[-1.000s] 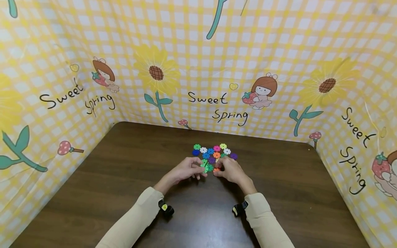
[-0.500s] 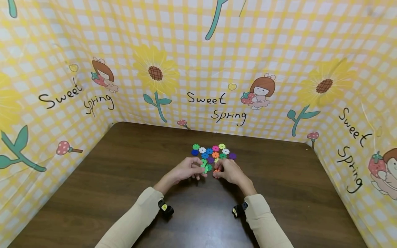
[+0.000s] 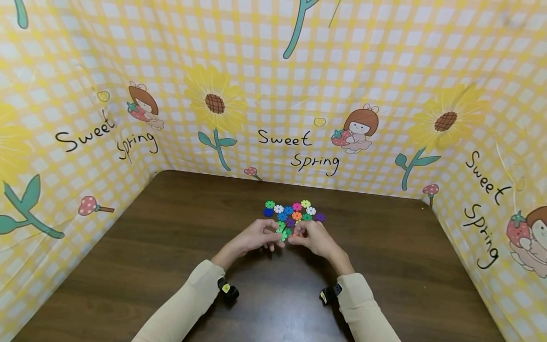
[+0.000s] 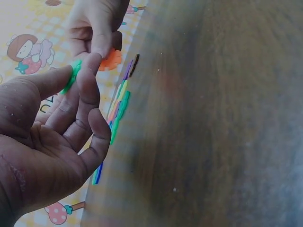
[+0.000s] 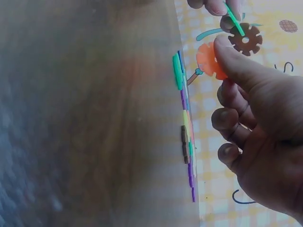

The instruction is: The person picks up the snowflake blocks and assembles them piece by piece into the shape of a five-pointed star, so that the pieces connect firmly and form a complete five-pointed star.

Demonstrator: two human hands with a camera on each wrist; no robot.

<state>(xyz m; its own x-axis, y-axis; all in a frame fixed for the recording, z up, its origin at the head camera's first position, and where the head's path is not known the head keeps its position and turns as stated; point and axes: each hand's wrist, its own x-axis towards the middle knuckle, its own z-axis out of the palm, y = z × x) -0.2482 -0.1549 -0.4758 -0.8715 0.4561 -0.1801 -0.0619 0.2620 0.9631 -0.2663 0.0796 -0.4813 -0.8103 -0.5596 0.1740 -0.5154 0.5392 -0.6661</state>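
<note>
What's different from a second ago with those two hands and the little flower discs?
The right hand has moved slightly to the person's left, bringing its orange disc closer to the left hand. No grip visibly changed. The left hand, pinching a green disc, and the discs on the table stayed about where they were.

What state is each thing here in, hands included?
Left hand: pinching the green disc.
Right hand: pinching the orange disc.
Green disc: held up.
Orange disc: held up.
Brown disc: raised; whether joined to green, unclear.
Other discs: lying flat on the table.
Patterned cloth: hanging around the table.
</note>
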